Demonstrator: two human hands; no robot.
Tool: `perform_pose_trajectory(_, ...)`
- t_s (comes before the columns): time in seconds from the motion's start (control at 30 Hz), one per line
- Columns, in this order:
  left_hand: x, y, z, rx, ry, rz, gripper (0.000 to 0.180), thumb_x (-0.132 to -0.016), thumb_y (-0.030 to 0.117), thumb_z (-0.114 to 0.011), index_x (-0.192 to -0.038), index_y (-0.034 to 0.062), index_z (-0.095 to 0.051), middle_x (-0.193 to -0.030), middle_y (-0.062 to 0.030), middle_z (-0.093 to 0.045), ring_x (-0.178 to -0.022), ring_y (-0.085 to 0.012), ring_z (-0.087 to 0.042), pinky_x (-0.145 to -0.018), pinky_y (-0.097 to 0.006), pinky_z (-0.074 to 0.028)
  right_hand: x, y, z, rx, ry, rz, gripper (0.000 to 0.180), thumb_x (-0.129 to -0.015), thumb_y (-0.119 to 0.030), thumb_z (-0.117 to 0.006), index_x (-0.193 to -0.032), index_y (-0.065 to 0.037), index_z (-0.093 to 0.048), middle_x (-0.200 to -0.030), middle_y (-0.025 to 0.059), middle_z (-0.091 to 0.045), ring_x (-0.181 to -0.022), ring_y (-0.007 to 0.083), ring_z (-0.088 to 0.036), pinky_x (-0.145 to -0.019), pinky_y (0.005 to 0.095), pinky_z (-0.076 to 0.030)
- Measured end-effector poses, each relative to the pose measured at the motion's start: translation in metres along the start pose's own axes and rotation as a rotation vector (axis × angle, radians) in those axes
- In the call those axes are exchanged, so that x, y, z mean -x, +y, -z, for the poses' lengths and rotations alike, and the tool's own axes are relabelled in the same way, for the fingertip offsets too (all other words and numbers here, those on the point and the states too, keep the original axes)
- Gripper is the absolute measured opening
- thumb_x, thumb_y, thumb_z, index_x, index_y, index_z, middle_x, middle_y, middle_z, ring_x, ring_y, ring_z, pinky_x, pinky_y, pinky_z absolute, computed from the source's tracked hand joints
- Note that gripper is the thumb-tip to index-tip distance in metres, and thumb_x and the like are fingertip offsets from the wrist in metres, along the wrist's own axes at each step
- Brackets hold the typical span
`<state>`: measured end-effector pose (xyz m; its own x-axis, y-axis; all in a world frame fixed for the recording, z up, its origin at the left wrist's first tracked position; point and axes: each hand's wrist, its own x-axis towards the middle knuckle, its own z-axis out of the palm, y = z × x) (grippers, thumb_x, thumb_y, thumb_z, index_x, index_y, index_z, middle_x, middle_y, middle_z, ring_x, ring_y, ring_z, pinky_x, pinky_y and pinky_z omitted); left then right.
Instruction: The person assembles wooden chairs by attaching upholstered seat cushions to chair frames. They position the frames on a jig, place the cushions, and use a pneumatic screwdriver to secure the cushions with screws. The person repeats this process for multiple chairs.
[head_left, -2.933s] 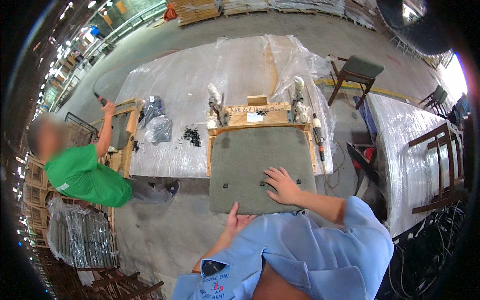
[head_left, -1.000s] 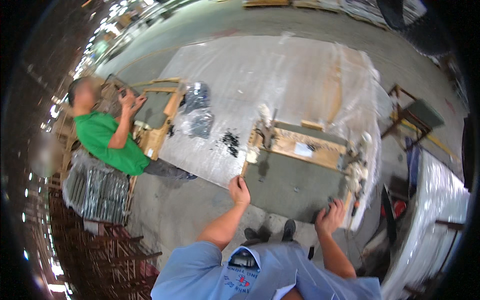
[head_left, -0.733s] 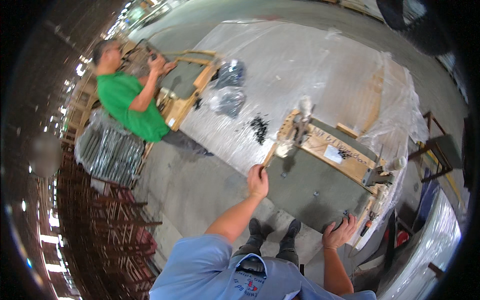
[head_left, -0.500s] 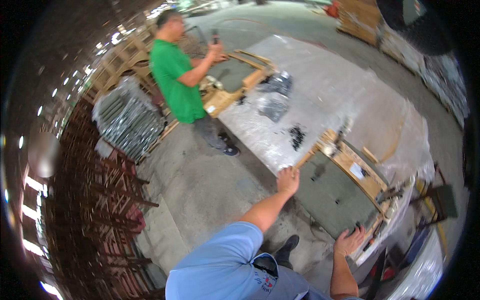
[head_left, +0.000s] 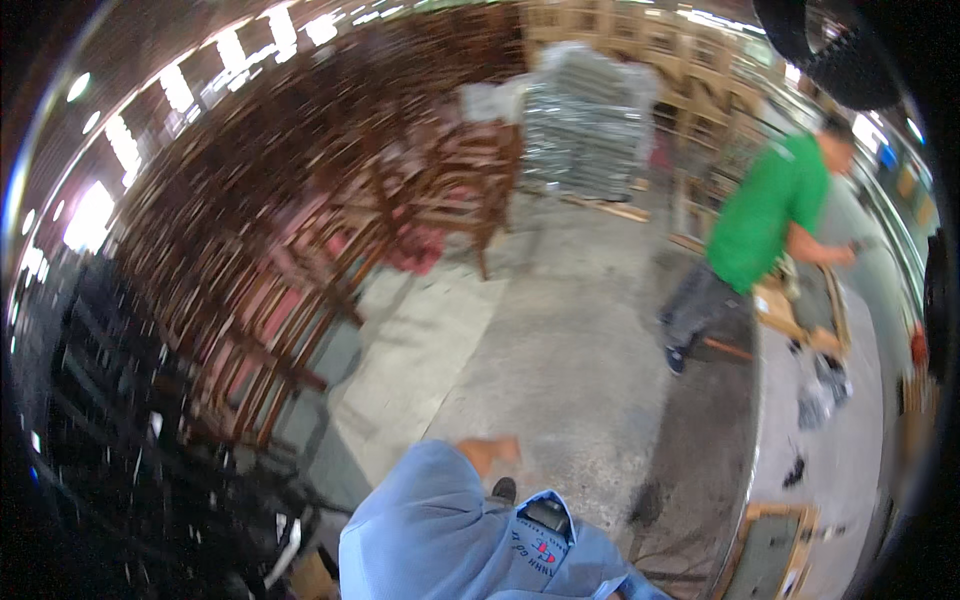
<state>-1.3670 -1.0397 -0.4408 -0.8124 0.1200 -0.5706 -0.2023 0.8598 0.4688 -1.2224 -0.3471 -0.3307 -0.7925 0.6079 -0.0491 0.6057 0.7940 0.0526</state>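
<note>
The view is blurred. My left hand [head_left: 492,451] shows just past my light blue sleeve [head_left: 430,520], held out over the bare concrete floor [head_left: 560,350] and touching nothing; the blur hides its fingers. My right hand is out of view. The grey panel in its wooden frame [head_left: 775,555] lies at the lower right edge, apart from my left hand.
Stacks of dark wooden chairs [head_left: 300,260] fill the left side. A wrapped pallet of metal parts [head_left: 585,120] stands at the back. A person in a green shirt [head_left: 770,225] stands at the plastic-covered table [head_left: 850,440] on the right.
The view has swung sharply left, away from the table. My left hand has come off the framed panel's edge, and my right hand has left the picture.
</note>
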Motion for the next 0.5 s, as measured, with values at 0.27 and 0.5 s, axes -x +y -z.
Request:
perform_pose_trajectory(0.27, 0.198, -0.177, 0.213, 0.47, 0.75, 1.014, 0.036, -0.091, 0.02, -0.054, -0.121, 0.0041, -0.066, -0.124, -0.0211, -0.066, -0.118, -0.0358, -0.063, -0.099, -0.045, -0.052, -0.005, -0.453, -0.022, -0.375, -0.837, 0.946, 0.04, -0.098, -0.031, -0.058, -0.127, -0.004, -0.057, -0.125, 0.0102, -0.063, -0.112, 0.0269, -0.06, -0.096, 0.0408, -0.048)
perform_pose_trajectory(0.5, 0.161, -0.141, 0.12, 0.483, 0.346, 0.87, 0.032, -0.085, 0.01, -0.059, -0.114, 0.0037, -0.07, -0.124, -0.0208, -0.067, -0.117, -0.0376, -0.063, -0.098, -0.047, -0.052, -0.004, -0.727, 0.067, -1.172, -1.16, 0.535, 0.038, -0.098, -0.039, -0.059, -0.124, -0.012, -0.057, -0.114, 0.0094, -0.067, -0.104, 0.0255, -0.064, -0.089, 0.046, -0.052)
